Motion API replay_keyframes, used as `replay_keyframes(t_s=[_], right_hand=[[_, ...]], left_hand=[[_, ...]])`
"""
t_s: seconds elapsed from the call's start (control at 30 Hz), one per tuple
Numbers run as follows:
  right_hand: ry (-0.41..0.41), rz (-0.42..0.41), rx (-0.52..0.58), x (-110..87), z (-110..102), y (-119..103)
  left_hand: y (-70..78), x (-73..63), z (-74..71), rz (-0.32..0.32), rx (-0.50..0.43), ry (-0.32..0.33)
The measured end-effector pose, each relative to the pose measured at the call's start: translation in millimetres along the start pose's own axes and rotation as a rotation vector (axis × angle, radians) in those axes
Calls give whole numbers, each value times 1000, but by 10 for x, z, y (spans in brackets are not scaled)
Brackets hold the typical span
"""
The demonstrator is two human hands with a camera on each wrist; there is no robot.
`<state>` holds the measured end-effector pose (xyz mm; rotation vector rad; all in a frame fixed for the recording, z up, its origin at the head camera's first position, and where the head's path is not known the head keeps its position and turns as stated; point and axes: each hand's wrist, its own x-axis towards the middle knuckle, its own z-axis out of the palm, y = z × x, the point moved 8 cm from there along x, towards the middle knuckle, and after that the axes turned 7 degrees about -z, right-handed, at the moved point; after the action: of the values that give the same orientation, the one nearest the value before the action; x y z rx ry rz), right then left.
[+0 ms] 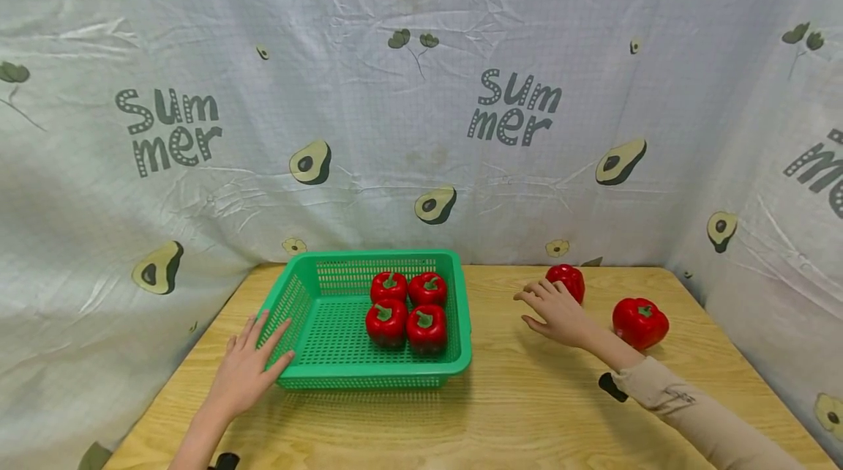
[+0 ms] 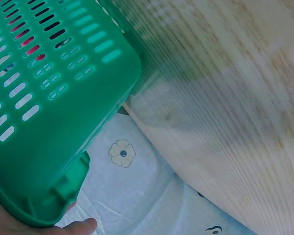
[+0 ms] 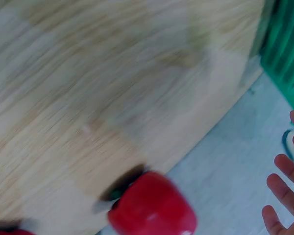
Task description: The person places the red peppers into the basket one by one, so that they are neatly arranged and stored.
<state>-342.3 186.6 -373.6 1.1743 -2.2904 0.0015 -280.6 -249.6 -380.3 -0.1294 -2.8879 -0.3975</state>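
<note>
In the head view, a green basket (image 1: 375, 369) is sitting on a wooden table (image 1: 514, 411), and four red peppers (image 1: 387, 327) are sitting close together in its right side. The left hand (image 1: 246, 371) is resting on the basket's left rim with its fingers spreading out straight, and it isn't gripping. The right hand (image 1: 558, 312) is hovering over the table, holding nothing, its fingers a bit apart. The back pepper (image 1: 570, 281) is lying just behind that hand and a little to its right; the front pepper (image 1: 640, 323) is sitting farther right. The right hand is hanging much nearer to both. The back pepper is looking round, so I can't tell its long way. The right arm (image 1: 691, 404) is slanting in, with fingers pointing left. In the left wrist view, the left hand is peeking in beside the rim. In the right wrist view, a gap is showing between the right hand and the back pepper.
</note>
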Motion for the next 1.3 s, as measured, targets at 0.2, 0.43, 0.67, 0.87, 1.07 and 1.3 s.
replay_keyframes(t_s=[0.2,0.43,0.67,0.87,1.07,1.3], right_hand=[[-11,51,-59,-145,47,248],[-11,165,-81,-263,71,512],[-88,288,-71,-313,106,696],[-195,384,-51,-325,160,819],[-301,415,-39,-304,283,937],[-374,400,-7,-225,339,983]], left_hand=[[-3,-2,5,-2,5,0],[9,1,-17,2,1,4],[15,-2,-41,-2,-5,-5],[22,-3,-52,-2,1,-7],[29,-1,-69,1,-2,0],[29,-1,-73,-2,-2,-3]])
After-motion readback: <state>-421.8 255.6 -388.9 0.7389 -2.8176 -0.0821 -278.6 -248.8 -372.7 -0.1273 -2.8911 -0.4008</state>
